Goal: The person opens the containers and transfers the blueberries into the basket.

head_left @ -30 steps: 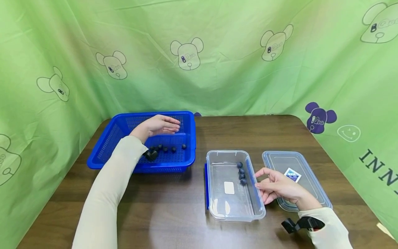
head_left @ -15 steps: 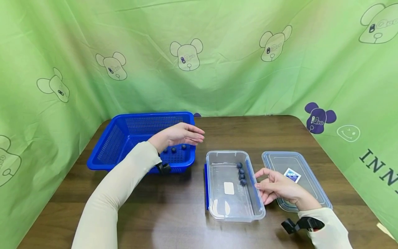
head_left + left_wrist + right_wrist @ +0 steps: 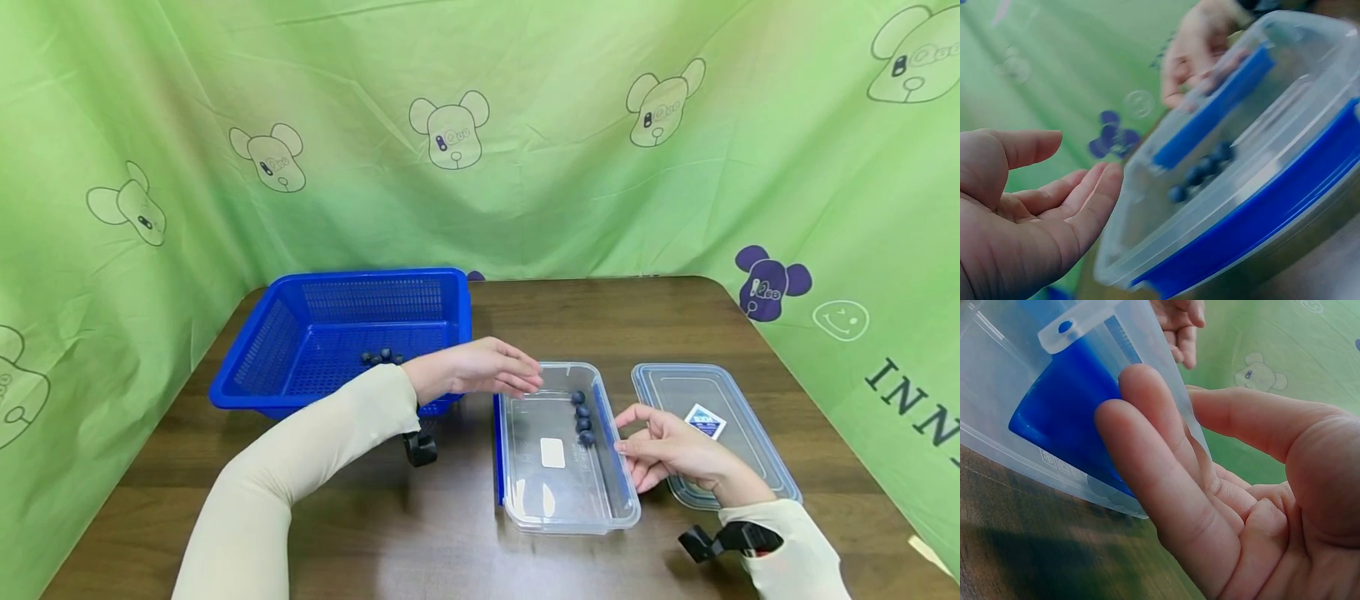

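Note:
My left hand [image 3: 487, 367] hangs over the far left corner of a clear plastic food container [image 3: 528, 492]. Its fingers are relaxed, the thumb stands apart from them, and nothing shows between them in the left wrist view. A short row of blueberries [image 3: 583, 423] lies along the container's right side. My right hand [image 3: 675, 450] touches the outside of that side with its fingertips, next to a blue latch [image 3: 1072, 406]; no finger reaches over the rim. In the blue basket [image 3: 330, 354], a few more blueberries [image 3: 386, 354] show behind my left sleeve, which hides others.
A clear lid [image 3: 738, 442] with a blue and white label lies on the wooden table [image 3: 420, 542] to the right, partly under my right hand. A green printed cloth [image 3: 525, 217] surrounds the table at the back and sides. Each wrist wears a black camera mount.
My left hand has moved right and toward me, out from above the basket to above the container's corner. My right hand, the container and its berries have stayed put.

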`<state>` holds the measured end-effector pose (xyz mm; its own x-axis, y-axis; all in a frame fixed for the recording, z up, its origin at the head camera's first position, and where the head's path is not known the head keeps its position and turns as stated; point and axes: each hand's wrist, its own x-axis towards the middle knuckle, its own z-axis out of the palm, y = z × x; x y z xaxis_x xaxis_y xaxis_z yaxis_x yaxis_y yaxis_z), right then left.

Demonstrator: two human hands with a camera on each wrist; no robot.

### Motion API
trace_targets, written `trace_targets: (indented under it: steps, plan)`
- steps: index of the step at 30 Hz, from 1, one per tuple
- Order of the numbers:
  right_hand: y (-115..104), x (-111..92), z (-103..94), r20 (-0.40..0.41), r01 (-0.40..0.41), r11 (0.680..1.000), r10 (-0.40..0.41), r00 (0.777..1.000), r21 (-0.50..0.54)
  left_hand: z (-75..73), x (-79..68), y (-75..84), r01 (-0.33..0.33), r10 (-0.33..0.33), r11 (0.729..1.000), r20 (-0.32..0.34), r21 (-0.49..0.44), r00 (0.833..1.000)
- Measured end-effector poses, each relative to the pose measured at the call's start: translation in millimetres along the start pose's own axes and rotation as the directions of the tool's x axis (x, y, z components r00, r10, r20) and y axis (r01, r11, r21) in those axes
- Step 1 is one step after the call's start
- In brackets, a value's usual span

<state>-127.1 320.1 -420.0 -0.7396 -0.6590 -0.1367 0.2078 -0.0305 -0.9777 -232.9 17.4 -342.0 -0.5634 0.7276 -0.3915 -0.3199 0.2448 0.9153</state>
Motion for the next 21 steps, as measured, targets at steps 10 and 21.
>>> trace_targets:
  steps: [10,21]
  plan:
    - [-1,2,2.9,-0.007,-0.003,1.0,0.003,1.0,-0.004,33.1,18.6,-22.9,0.092,-0.095,0.995,0.081,0.049,0.992]
    - [-2,1,1.3,-0.012,-0.001,1.0,0.001,1.0,-0.014,62.8,37.4,-40.8,0.158,-0.156,0.986,0.038,-0.053,0.987]
